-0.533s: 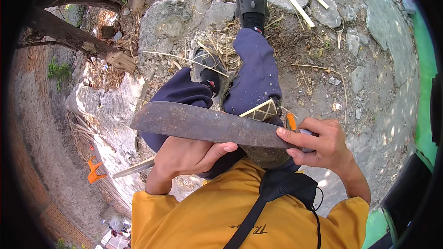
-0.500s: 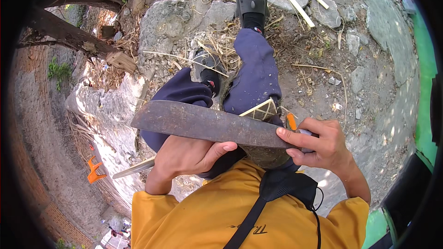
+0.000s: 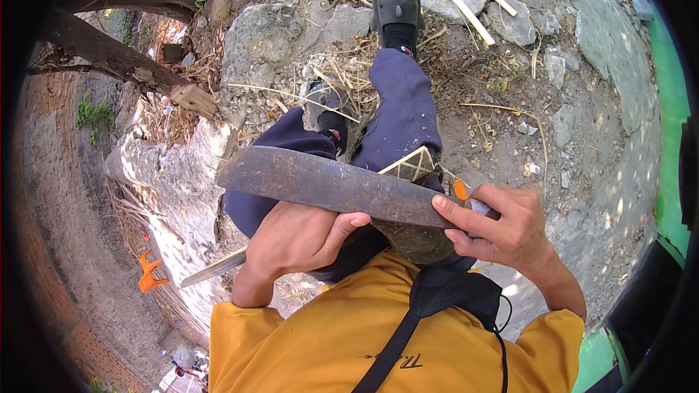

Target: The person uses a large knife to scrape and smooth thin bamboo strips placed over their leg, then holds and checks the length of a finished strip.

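Note:
A broad, dark, rust-stained machete (image 3: 328, 183) lies slantwise across my lap, its wide end to the left. My right hand (image 3: 510, 225) is closed round its handle end, the index finger stretched along the blade. Just below the blade, my left hand (image 3: 298, 241) is curled with its thumb pointing right; the blade hides most of its fingers. A pale flat strip (image 3: 215, 268) sticks out leftward from beneath that hand and wrist. Past the blade shows a pale, criss-crossed angular piece (image 3: 411, 166). A rounded brownish block (image 3: 419, 241) sits under the blade, partly covered.
An orange bit (image 3: 459, 189) shows beside my right hand. Long pale strips (image 3: 455, 0) lie on rock ahead, with shavings around my shoes (image 3: 397, 11). Cut timbers (image 3: 131, 62) stand at upper left, above a drop toward a lower path. An orange object (image 3: 151, 273) lies farther left.
The machete's wide end has swung slightly up and to the right, so the blade slants more steeply. My right hand has shifted a little left. My left hand stays nearly in place.

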Available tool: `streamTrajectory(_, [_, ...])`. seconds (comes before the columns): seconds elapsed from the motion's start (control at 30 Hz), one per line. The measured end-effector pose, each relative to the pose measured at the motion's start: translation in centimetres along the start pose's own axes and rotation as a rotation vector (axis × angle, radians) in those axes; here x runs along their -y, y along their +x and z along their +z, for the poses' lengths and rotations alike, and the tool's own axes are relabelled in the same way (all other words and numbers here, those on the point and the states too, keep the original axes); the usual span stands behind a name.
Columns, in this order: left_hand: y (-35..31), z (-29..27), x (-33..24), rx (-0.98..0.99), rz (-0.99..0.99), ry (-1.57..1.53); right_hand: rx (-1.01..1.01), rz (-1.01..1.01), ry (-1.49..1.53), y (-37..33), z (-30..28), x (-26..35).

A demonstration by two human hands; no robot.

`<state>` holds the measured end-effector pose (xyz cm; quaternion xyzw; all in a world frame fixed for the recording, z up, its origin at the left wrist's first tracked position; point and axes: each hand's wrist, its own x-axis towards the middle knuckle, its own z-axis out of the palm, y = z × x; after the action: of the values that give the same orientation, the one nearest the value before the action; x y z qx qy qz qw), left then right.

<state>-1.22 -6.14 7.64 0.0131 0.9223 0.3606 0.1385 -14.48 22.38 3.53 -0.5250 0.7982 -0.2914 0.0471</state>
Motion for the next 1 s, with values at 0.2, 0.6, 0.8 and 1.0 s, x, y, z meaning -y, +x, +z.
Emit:
streamTrajectory(0.2, [0.0,0.1,0.3,0.035,-0.050,-0.010,-0.005,-0.034,-0.001,0.2,-0.1,0.1])
streamTrajectory(0.6, [0.3,0.6,0.7,-0.006,-0.034,-0.018,-0.034,-0.068,-0.021,-0.5,0.3,0.2])
streamTrajectory(0.8, [0.5,0.6,0.5,-0.002,-0.041,-0.011,-0.032,-0.090,-0.109,-0.7,-0.2,0.2])
streamTrajectory(1.0, [0.4,0.2,0.0,-0.007,-0.010,0.033,-0.033,-0.061,-0.101,-0.8,-0.5,0.0])
